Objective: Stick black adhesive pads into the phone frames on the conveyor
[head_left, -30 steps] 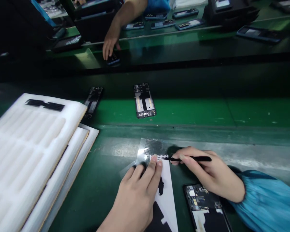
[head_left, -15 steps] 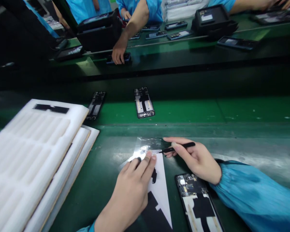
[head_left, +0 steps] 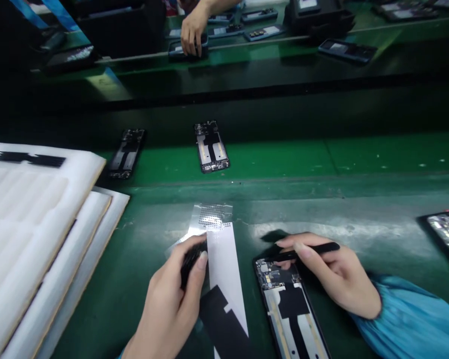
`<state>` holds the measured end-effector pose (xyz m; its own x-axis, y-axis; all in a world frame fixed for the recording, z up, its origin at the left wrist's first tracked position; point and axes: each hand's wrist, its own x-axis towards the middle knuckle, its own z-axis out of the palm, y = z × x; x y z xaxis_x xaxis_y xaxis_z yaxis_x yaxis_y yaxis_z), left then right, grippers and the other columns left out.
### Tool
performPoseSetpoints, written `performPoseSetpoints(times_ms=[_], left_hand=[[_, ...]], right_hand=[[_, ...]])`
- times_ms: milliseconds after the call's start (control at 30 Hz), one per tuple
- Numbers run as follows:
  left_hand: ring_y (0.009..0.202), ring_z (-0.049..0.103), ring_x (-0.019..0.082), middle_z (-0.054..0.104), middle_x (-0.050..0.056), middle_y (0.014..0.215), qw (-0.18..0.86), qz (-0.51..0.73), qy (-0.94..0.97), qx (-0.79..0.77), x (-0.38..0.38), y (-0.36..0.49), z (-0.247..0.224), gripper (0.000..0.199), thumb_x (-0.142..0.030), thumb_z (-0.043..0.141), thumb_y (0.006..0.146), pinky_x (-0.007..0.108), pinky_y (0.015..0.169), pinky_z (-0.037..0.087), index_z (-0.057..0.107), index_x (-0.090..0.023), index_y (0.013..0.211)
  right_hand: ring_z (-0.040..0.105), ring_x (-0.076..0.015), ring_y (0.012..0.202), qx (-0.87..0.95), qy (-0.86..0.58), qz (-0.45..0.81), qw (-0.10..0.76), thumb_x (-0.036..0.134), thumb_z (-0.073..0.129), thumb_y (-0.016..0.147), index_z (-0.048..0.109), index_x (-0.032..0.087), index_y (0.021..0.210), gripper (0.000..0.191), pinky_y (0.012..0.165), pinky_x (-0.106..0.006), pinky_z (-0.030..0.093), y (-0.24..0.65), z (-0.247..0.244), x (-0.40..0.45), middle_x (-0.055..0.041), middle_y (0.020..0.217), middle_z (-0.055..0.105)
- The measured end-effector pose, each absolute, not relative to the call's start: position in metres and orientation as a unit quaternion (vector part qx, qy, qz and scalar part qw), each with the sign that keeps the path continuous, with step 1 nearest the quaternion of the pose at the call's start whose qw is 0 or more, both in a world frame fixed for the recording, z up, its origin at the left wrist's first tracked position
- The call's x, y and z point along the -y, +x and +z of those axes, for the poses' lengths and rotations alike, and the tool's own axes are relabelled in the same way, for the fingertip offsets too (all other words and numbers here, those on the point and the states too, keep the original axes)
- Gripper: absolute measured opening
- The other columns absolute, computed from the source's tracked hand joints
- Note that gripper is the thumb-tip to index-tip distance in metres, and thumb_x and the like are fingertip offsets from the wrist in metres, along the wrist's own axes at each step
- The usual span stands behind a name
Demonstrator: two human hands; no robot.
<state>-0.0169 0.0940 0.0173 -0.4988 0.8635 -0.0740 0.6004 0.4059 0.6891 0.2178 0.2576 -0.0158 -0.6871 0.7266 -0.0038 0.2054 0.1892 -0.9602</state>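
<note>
**Right hand moved off clear perforated film, now over black-framed phone chassis.**
Closed on slim black tweezers, tips at chassis top edge. Left hand pinching dark piece beside white backing strip on green bench; open bench right, white foam trays left.

Foam trays, phone frame — gap between

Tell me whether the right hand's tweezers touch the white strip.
Apart: the head view shows green surface between the slim black tweezers in the right hand and the long white strip.
</note>
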Motion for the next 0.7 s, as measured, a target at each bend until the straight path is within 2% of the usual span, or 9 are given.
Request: performPoseSetpoints(times_ms=[100,167,267,433,600,700], left_hand=[[0.09,0.066,0.017,0.065,0.001,0.104,0.213,0.345,0.363,-0.839,-0.091,-0.02,0.012,0.035,-0.04,0.055,0.098,0.028,0.074,0.055,0.046,-0.03,0.13],[0.09,0.064,0.018,0.062,0.002,0.103,0.216,0.378,0.341,-0.833,-0.09,-0.022,0.009,0.039,-0.041,0.053,0.099,0.031,0.077,0.054,0.042,-0.028,0.133],[0.081,0.061,0.017,0.058,0.003,0.102,0.24,0.418,0.34,-0.808,-0.089,-0.024,0.01,0.034,-0.039,0.048,0.101,0.031,0.068,0.052,0.041,-0.027,0.131],[0.066,0.055,0.014,0.056,-0.003,0.087,0.25,0.413,0.349,-0.803,-0.093,-0.026,0.018,0.016,-0.038,0.047,0.101,0.03,0.06,0.05,0.048,-0.027,0.113],[0.057,0.057,0.014,0.059,-0.004,0.074,0.249,0.439,0.337,-0.795,-0.095,-0.029,0.024,0.02,-0.044,0.051,0.099,0.03,0.053,0.051,0.054,-0.026,0.108],[0.055,0.057,0.014,0.06,-0.005,0.072,0.253,0.445,0.334,-0.791,-0.093,-0.03,0.024,0.021,-0.045,0.051,0.1,0.03,0.052,0.05,0.055,-0.026,0.109]], right_hand=[[0.078,-0.0214,0.089,0.733,-0.307,0.563,0.226,0.032,0.054,0.102,0.083,0.024,0.084,0.035,0.075,-0.026,0.066,0.215,-0.016,-0.261,-0.0068,0.103,0.08],[0.078,-0.0207,0.087,0.736,-0.293,0.568,0.222,0.031,0.052,0.103,0.082,0.023,0.088,0.034,0.072,-0.025,0.066,0.214,-0.015,-0.264,-0.0067,0.102,0.08],[0.079,-0.0196,0.084,0.749,-0.273,0.563,0.219,0.03,0.051,0.103,0.08,0.023,0.089,0.033,0.071,-0.024,0.066,0.214,-0.011,-0.266,-0.0059,0.098,0.08],[0.079,-0.0194,0.082,0.768,-0.246,0.553,0.212,0.028,0.05,0.104,0.076,0.021,0.091,0.031,0.069,-0.023,0.065,0.212,-0.007,-0.268,-0.0068,0.092,0.079],[0.078,-0.0195,0.081,0.774,-0.233,0.557,0.192,0.03,0.047,0.105,0.074,0.02,0.091,0.031,0.07,-0.025,0.063,0.213,-0.01,-0.271,-0.0078,0.09,0.078],[0.076,-0.0166,0.073,0.775,-0.216,0.561,0.194,0.031,0.048,0.105,0.072,0.019,0.092,0.029,0.067,-0.024,0.062,0.213,-0.01,-0.273,-0.0065,0.086,0.076]])
